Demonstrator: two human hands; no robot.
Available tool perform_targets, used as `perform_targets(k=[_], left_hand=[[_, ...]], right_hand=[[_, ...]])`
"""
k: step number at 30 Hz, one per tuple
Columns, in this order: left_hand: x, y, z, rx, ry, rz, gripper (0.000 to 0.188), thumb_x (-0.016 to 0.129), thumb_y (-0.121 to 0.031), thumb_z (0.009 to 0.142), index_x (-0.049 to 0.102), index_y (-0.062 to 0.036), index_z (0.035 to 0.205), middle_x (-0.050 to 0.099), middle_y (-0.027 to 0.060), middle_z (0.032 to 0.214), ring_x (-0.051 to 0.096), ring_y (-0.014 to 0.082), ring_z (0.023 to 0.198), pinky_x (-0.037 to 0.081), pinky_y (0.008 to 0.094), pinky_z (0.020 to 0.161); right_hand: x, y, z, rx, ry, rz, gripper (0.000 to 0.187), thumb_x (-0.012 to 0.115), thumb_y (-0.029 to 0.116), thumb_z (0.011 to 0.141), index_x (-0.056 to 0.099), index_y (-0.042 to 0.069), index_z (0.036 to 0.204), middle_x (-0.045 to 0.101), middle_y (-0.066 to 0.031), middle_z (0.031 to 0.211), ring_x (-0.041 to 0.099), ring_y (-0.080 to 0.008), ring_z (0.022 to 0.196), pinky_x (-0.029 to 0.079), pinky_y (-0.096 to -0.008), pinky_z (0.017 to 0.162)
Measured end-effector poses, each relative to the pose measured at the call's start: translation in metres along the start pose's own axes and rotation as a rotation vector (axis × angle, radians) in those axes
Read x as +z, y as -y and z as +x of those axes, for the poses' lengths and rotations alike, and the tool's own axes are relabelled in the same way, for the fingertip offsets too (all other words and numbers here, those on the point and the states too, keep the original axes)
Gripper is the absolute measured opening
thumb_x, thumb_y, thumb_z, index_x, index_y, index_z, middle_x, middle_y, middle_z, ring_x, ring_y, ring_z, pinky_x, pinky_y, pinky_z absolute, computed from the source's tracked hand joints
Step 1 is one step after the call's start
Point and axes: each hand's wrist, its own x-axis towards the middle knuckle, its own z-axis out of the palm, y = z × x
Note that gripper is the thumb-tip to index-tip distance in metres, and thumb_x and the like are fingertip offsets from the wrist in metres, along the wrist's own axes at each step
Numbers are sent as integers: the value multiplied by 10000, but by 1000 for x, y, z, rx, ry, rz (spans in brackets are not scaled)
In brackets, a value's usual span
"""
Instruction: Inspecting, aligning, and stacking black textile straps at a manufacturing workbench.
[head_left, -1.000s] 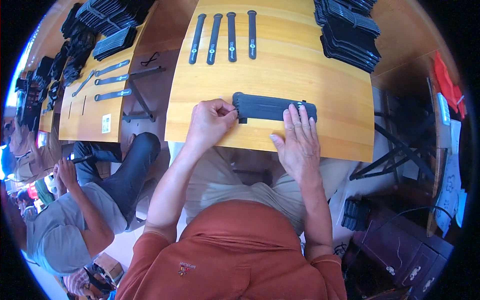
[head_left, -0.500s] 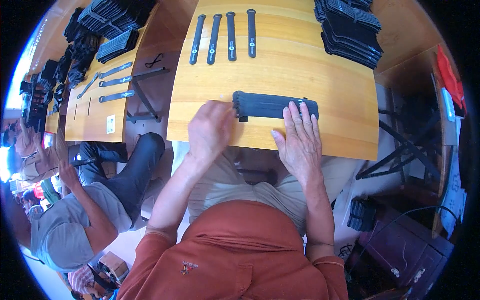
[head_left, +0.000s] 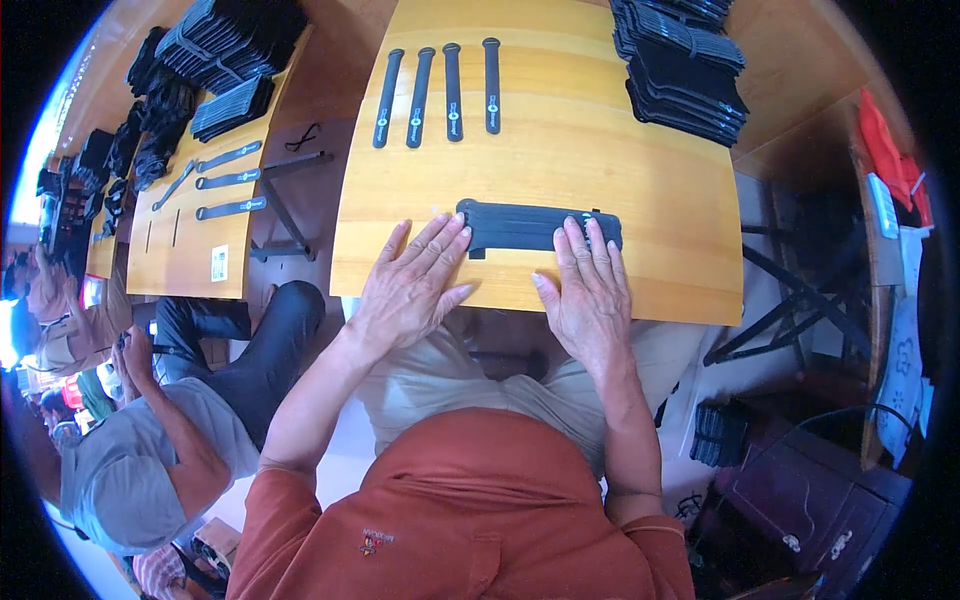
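Observation:
A stack of dark fabric straps or a folded black fabric piece (head_left: 515, 225) lies lengthwise near the front edge of the wooden table (head_left: 650, 280); which of the two I cannot tell. A small dark tab sticks out below its left end. My left hand (head_left: 408, 285) lies flat, its fingertips at the piece's left end. On its right end my right hand (head_left: 588, 290) rests with the fingers stretched out over the fabric. Farther back, several black straps (head_left: 453, 95) with a loop at the far end are laid out side by side.
Piles of folded black fabric (head_left: 690, 85) stand at the far right corner. At the left, another table (head_left: 160, 260) bears dark straps and stacks, with a seated person (head_left: 150, 450) beside it. A dark red cabinet (head_left: 800, 510) is at the lower right.
My left hand has come down from a blurred, curled pose to lie flat at the fabric's left end. My right hand stays on the right end. The view has shifted slightly.

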Motion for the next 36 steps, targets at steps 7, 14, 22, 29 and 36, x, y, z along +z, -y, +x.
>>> perform_targets(k=[7,14,22,29,36], left_hand=[[-1,3,-2,-24,-33,-80,629,518,-451,1015,431,-73,1511,382,91,1604,307,255,1508,170,479,1238],[2,1,-2,-4,-126,-67,592,520,-452,1014,490,-77,1471,434,67,1571,353,230,1483,201,488,1228],[5,2,-5,5,-154,-99,591,538,-447,1001,501,-74,1459,431,70,1574,364,234,1477,218,497,1223],[6,4,-8,-12,-141,-126,617,555,-450,987,484,-78,1474,407,65,1591,341,231,1491,194,489,1233],[6,8,-5,7,-228,-227,605,635,-393,953,512,-75,1452,474,102,1531,426,263,1429,274,490,1203]], right_hand=[[-5,-4,3,-41,11,-19,617,637,398,946,531,42,1439,471,-120,1538,372,-311,1460,271,-485,1202],[-35,-10,46,-79,55,122,450,678,301,916,649,17,1263,615,-129,1368,539,-327,1279,441,-467,1053],[30,5,178,-253,-210,153,313,645,243,929,717,30,1147,688,-130,1240,580,-338,1211,470,-422,1045],[33,-7,183,-197,-65,-10,304,611,261,965,722,13,1102,692,-139,1236,625,-317,1131,500,-426,1001],[12,-43,153,-208,-247,-192,147,604,157,953,694,46,983,718,-106,950,686,-281,865,577,-410,710]])
